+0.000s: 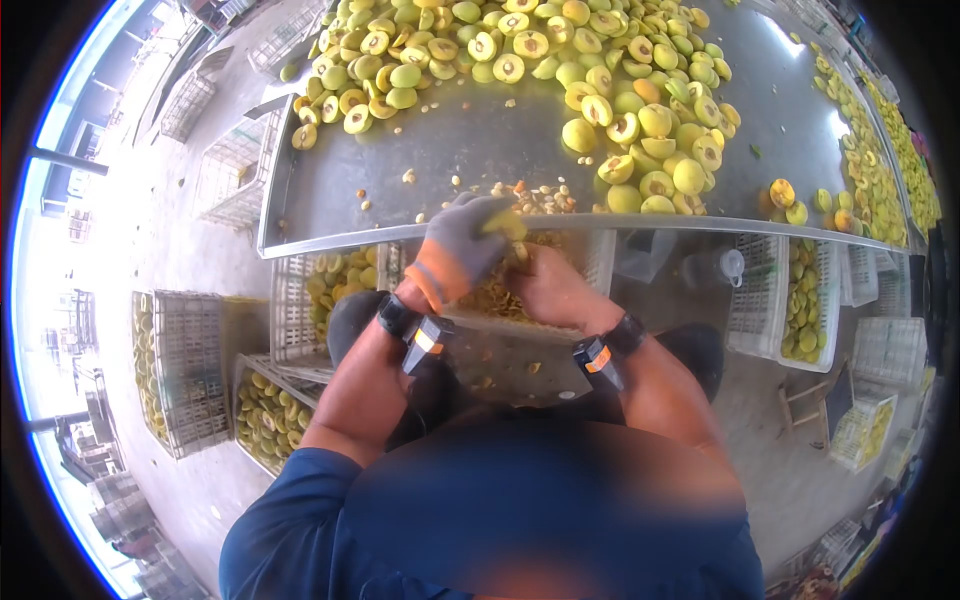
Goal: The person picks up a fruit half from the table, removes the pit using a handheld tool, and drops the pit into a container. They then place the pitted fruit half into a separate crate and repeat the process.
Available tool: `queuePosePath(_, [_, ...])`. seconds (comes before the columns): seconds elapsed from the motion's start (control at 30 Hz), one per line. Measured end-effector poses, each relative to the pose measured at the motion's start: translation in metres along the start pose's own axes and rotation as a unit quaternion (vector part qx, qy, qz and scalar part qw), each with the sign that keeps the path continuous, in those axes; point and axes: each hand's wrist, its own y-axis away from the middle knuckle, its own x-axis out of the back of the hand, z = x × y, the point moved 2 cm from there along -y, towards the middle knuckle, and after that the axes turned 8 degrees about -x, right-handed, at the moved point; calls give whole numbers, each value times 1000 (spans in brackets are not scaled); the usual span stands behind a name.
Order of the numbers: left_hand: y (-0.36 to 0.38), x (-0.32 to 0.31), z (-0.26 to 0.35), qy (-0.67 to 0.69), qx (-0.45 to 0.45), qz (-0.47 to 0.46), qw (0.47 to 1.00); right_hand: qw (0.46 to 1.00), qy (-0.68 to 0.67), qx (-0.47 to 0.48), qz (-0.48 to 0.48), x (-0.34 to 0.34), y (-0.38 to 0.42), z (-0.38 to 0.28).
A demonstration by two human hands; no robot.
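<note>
My left hand (465, 245), in a grey and orange glove, is closed on a yellow-green fruit piece (507, 226) at the metal table's front edge. My bare right hand (550, 287) is closed just below and right of that piece, its fingertips near it. Whatever those fingertips hold is too small to make out. Behind my hands, a small heap of pits (535, 197) lies on the table (400, 170). Under them is a crate (598, 262) with small yellowish bits inside.
Many halved fruits (508, 68) cover the table's far side, and more whole and halved ones (655, 120) lie right of centre. Crates of fruit stand at the left (195, 370) and right (760, 300). A clear plastic jug (712, 268) is under the table's right part.
</note>
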Motion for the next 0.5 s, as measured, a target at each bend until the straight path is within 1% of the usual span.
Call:
queuePosePath(0.03, [1, -3, -11, 93, 1, 21, 995, 1000, -19, 21, -5, 1, 0, -7])
queuePosePath(0.1, [4, -16, -36, 172, -8, 90, 981, 998, -65, -6, 10, 5, 1, -24])
queuePosePath(0.13, [5, -26, -37, 158, -15, 134, 978, 997, -75, -24, -5, 3, 0, -26])
queuePosePath(0.17, [11, -32, -38, 31, -47, 146, 988, 995, -87, -44, -20, -1, 1, -27])
queuePosePath(0.2, [14, -34, -29, -99, -71, 165, 979, 992, -97, -65, -38, -3, 2, -28])
queuePosePath(0.23, [13, -32, -25, -43, -15, 173, 984, 972, -166, -142, -87, -1, 4, -35])
queuePosePath(0.27, [11, -31, -25, 14, 40, 178, 983, 939, -232, -218, -133, 4, 7, -46])
queuePosePath(0.3, [11, -31, -24, 72, 95, 181, 976, 892, -296, -291, -177, 5, 10, -50])
queuePosePath(0.4, [6, -24, -11, 26, -21, 159, 987, 869, -364, -270, -200, 0, 13, -38])
queuePosePath(0.5, [3, -20, -11, 158, 2, 100, 982, 824, -428, -294, -228, 2, 18, -39])
